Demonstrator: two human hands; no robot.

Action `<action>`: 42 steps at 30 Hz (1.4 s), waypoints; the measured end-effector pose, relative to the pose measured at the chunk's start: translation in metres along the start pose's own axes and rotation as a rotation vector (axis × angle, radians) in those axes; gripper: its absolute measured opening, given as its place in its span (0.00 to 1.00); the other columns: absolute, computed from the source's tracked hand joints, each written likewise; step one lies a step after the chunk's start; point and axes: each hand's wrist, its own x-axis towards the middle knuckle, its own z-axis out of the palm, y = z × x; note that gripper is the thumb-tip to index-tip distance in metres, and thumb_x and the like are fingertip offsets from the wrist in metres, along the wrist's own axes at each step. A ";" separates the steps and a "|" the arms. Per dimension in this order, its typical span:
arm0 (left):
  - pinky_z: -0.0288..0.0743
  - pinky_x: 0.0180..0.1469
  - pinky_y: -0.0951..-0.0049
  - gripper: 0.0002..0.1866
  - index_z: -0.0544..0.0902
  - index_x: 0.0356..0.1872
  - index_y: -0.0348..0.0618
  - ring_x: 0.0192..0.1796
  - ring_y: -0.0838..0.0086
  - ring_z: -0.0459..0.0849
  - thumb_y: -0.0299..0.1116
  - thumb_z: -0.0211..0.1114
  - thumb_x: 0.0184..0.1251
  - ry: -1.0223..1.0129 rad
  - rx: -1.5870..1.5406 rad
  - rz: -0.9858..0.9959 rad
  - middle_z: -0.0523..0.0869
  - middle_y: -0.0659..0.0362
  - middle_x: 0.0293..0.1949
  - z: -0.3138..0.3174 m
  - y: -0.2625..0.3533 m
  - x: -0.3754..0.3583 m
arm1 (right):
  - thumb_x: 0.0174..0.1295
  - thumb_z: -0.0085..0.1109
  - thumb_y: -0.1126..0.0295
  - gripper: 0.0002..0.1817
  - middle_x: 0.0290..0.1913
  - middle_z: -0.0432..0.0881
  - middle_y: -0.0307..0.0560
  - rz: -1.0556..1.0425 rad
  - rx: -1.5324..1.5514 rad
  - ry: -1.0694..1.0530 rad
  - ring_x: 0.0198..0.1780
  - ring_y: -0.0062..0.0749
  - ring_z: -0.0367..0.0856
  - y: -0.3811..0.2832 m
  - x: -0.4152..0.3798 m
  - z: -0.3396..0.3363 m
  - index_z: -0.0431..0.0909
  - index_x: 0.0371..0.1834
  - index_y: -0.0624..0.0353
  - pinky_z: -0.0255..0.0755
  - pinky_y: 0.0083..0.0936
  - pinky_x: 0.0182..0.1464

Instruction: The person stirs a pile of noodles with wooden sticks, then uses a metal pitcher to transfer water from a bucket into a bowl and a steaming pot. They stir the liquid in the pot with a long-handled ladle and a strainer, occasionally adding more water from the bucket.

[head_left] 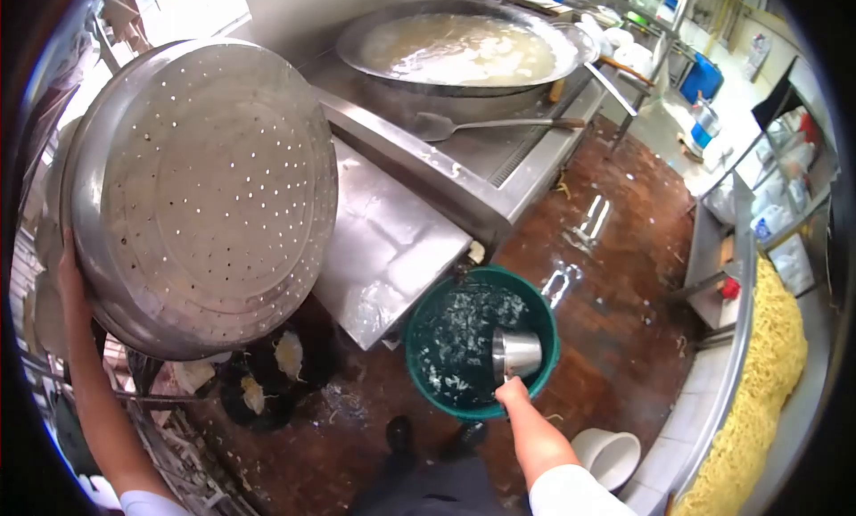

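My left hand (71, 275) grips the rim of a large perforated metal colander (214, 186), which is tilted up on its side with its holed bottom facing me. The fingers behind the rim are hidden. Low in front of me, my right hand (511, 392) is closed round the handle of a metal dipper (517, 353). The dipper is inside a green tub (555, 338) of water, tilted on its side near the tub's right wall.
A large wok (352, 57) of cloudy, steaming liquid sits on the steel stove, with a long-handled spatula (499, 123) in front. Yellow noodles (758, 400) fill a tray at right. A white bucket (606, 458) lies on the wet brown floor (615, 293).
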 end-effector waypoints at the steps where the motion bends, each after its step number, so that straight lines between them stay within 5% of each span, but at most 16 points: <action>1: 0.62 0.65 0.70 0.44 0.69 0.65 0.33 0.61 0.67 0.74 0.66 0.54 0.64 0.042 0.063 0.004 0.75 0.52 0.62 -0.001 0.004 -0.007 | 0.47 0.55 0.74 0.10 0.27 0.85 0.55 -0.013 -0.004 -0.019 0.33 0.42 0.87 -0.004 0.008 0.014 0.82 0.30 0.66 0.78 0.35 0.40; 4: 0.64 0.63 0.70 0.44 0.71 0.64 0.33 0.59 0.67 0.76 0.67 0.54 0.63 0.083 0.170 -0.033 0.77 0.51 0.60 0.002 0.017 -0.036 | 0.47 0.56 0.74 0.10 0.29 0.85 0.57 -0.049 -0.089 -0.031 0.32 0.42 0.87 -0.015 0.021 0.043 0.82 0.30 0.69 0.79 0.34 0.40; 7: 0.65 0.62 0.70 0.45 0.72 0.63 0.32 0.58 0.66 0.76 0.68 0.54 0.63 0.153 0.217 -0.020 0.79 0.51 0.58 0.007 0.023 -0.052 | 0.54 0.64 0.70 0.07 0.24 0.81 0.45 0.100 0.500 -0.808 0.23 0.35 0.81 -0.025 0.016 0.037 0.77 0.27 0.59 0.78 0.35 0.27; 8: 0.65 0.62 0.70 0.45 0.72 0.63 0.32 0.58 0.66 0.76 0.68 0.54 0.63 0.155 0.215 -0.023 0.79 0.51 0.58 0.009 0.024 -0.055 | 0.55 0.66 0.70 0.11 0.16 0.72 0.37 0.158 0.676 -0.835 0.14 0.23 0.69 -0.023 0.002 0.025 0.73 0.21 0.55 0.69 0.27 0.17; 11: 0.71 0.58 0.69 0.44 0.72 0.62 0.31 0.54 0.67 0.80 0.66 0.53 0.65 0.117 0.132 0.052 0.80 0.49 0.55 0.014 0.023 -0.062 | 0.57 0.64 0.71 0.07 0.18 0.72 0.34 0.196 0.852 -0.990 0.17 0.21 0.71 0.006 -0.028 -0.028 0.74 0.27 0.55 0.70 0.24 0.20; 14: 0.70 0.57 0.70 0.44 0.73 0.61 0.30 0.53 0.68 0.80 0.67 0.52 0.65 0.108 0.196 0.053 0.81 0.49 0.54 0.010 0.022 -0.062 | 0.55 0.67 0.74 0.14 0.22 0.72 0.33 0.132 0.947 -0.996 0.20 0.19 0.72 0.033 -0.069 -0.097 0.74 0.43 0.52 0.71 0.22 0.23; 17: 0.68 0.58 0.71 0.44 0.74 0.60 0.29 0.53 0.68 0.79 0.68 0.51 0.65 0.063 0.153 0.028 0.81 0.49 0.54 0.000 0.008 -0.053 | 0.54 0.67 0.74 0.16 0.24 0.73 0.34 -0.015 0.871 -0.961 0.21 0.18 0.72 0.028 -0.115 -0.174 0.73 0.45 0.53 0.70 0.19 0.24; 21: 0.64 0.62 0.71 0.44 0.75 0.59 0.28 0.56 0.68 0.77 0.67 0.51 0.65 0.126 0.193 0.042 0.80 0.50 0.54 -0.007 -0.004 -0.047 | 0.54 0.64 0.74 0.14 0.25 0.73 0.36 -0.266 0.757 -0.914 0.20 0.19 0.72 -0.030 -0.164 -0.239 0.71 0.42 0.58 0.68 0.18 0.23; 29: 0.63 0.60 0.73 0.38 0.75 0.59 0.30 0.54 0.71 0.76 0.61 0.54 0.68 0.122 0.080 0.090 0.81 0.54 0.52 0.006 0.003 -0.063 | 0.57 0.62 0.71 0.07 0.24 0.74 0.37 -0.499 0.648 -0.601 0.19 0.20 0.73 -0.165 -0.189 -0.261 0.73 0.31 0.59 0.69 0.18 0.21; 32: 0.64 0.58 0.73 0.35 0.78 0.55 0.31 0.51 0.72 0.76 0.60 0.53 0.69 0.019 0.091 0.113 0.82 0.55 0.49 -0.008 -0.011 -0.047 | 0.57 0.64 0.70 0.11 0.25 0.74 0.36 -0.517 0.810 -0.792 0.19 0.19 0.73 -0.212 -0.194 -0.289 0.74 0.40 0.60 0.70 0.16 0.21; 37: 0.65 0.57 0.74 0.34 0.79 0.52 0.32 0.49 0.73 0.77 0.60 0.54 0.69 0.121 0.044 0.053 0.82 0.57 0.47 0.008 0.001 -0.059 | 0.60 0.59 0.70 0.17 0.26 0.74 0.36 -0.636 0.915 -0.861 0.20 0.18 0.73 -0.310 -0.189 -0.298 0.71 0.52 0.62 0.68 0.16 0.21; 42: 0.65 0.57 0.75 0.33 0.78 0.54 0.33 0.50 0.73 0.77 0.58 0.56 0.68 0.055 -0.077 0.078 0.82 0.57 0.48 -0.001 -0.017 -0.039 | 0.60 0.58 0.68 0.19 0.26 0.74 0.34 -0.557 1.194 -1.146 0.21 0.18 0.72 -0.372 -0.168 -0.291 0.70 0.54 0.61 0.66 0.17 0.23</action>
